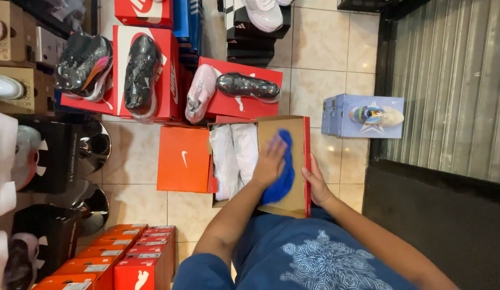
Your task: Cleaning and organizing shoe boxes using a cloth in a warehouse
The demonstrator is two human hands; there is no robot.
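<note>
- Left hand flat, fingers spread, pressing a blue cloth against the inside of a brown cardboard lid; grip loose, palm down on the cloth, not clenched.
- Cloth bunched into a long strip, long axis running up and down the view, upper end near the fingertips, lower end toward the wrist; partly covered by the hand.
- Right hand holding the lid's red outer edge, fingers curled around the rim, fingertips hidden behind it; grip closed on the lid.
- Lid hinged open from a shoe box lying on the tiled floor, just in front of the person's lap; long axis of box and lid up and down the view.
- White wrapping paper filling the box, contents beneath not visible.
- Orange box touching the open box on its left.
- Red box just beyond, carrying a dark shoe lying sideways, a pink shoe beside it.
- Pale blue box with a light shoe on top, well apart to the right.
- Stack of orange boxes at lower left, cut off by the frame edge.
</note>
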